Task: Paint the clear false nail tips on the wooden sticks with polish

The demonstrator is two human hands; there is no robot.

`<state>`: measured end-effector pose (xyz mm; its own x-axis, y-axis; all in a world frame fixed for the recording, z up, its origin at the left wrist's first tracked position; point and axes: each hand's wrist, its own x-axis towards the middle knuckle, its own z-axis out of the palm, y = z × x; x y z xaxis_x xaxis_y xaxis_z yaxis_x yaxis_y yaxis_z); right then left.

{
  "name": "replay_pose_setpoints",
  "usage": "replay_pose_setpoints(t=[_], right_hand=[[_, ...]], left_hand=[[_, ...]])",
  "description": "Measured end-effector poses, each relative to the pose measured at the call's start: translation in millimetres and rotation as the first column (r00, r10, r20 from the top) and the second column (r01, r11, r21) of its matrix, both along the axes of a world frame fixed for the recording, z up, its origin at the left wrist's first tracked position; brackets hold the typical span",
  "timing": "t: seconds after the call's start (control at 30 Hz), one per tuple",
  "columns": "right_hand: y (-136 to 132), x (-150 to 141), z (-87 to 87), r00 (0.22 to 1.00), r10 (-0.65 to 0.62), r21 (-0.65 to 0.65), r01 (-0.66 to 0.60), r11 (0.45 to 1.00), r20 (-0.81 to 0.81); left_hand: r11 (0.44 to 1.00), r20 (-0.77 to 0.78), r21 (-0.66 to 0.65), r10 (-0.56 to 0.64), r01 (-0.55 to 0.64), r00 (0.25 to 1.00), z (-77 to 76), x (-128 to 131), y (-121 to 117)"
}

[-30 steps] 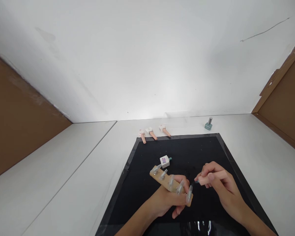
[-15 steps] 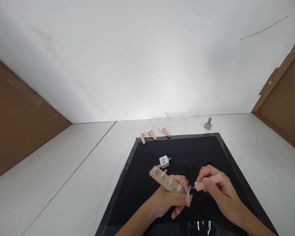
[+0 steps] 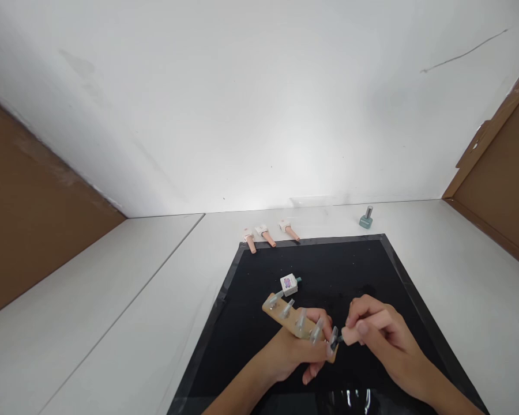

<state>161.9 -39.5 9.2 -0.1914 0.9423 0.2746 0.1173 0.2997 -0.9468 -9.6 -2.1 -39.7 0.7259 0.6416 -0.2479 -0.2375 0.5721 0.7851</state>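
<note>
My left hand (image 3: 297, 350) grips a wooden nail-tip stand (image 3: 281, 314) carrying several clear false nails in a slanting row. Pinched in my right hand (image 3: 387, 340) is a nail polish brush (image 3: 351, 335) with a pale pink cap handle. Its dark green bristles meet the false nail (image 3: 334, 340) at the stand's lower right end, where a dark patch shows. Just beyond the stand's upper left end, an uncapped white polish bottle (image 3: 289, 284) with a floral label lies on its side, its neck greenish.
Along the far edge of the black mat (image 3: 320, 259) lie three white bottles with pink caps, one of them a pink-capped bottle (image 3: 289, 230). A teal bottle (image 3: 365, 218) with a silver cap stands at the back right. Brown cardboard (image 3: 497, 167) borders the right side.
The brush in my right hand has moved slightly down and left, and its bristles now lie on the end false nail. My left hand and the stand have hardly moved.
</note>
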Motion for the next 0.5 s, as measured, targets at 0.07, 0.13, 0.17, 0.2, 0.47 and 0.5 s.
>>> replay_pose_setpoints(t=[0.07,0.13,0.17,0.2,0.47,0.5], right_hand=[[0.2,-0.4,-2.0,0.999,-0.037,-0.001,0.037,0.999,0.010],[0.4,-0.4,-5.4,0.998,-0.062,0.019,0.062,0.998,0.001],[0.3,-0.2,-7.0,0.997,-0.074,0.031,0.074,0.997,-0.006],[0.2,0.1,-8.4,0.996,-0.087,0.040,0.088,0.995,-0.011],[-0.6,1.9,-1.8,0.997,-0.036,0.050,0.033,0.998,0.066],[-0.4,1.9,-1.5,0.996,-0.034,0.055,0.030,0.998,0.079]], left_hand=[[1.000,0.007,0.002,-0.009,0.009,1.000,-1.6,0.4,-0.8],[1.000,0.021,0.011,-0.013,0.013,1.000,-3.6,0.4,-1.5],[1.000,0.027,0.016,-0.012,0.011,1.000,-4.3,0.2,-1.7],[1.000,0.029,0.023,-0.006,0.006,1.000,-4.6,0.1,-1.7],[0.994,-0.126,0.088,0.069,-0.058,0.990,6.1,2.5,0.0],[0.995,-0.131,0.087,0.064,-0.053,0.989,6.7,3.1,-0.1]])
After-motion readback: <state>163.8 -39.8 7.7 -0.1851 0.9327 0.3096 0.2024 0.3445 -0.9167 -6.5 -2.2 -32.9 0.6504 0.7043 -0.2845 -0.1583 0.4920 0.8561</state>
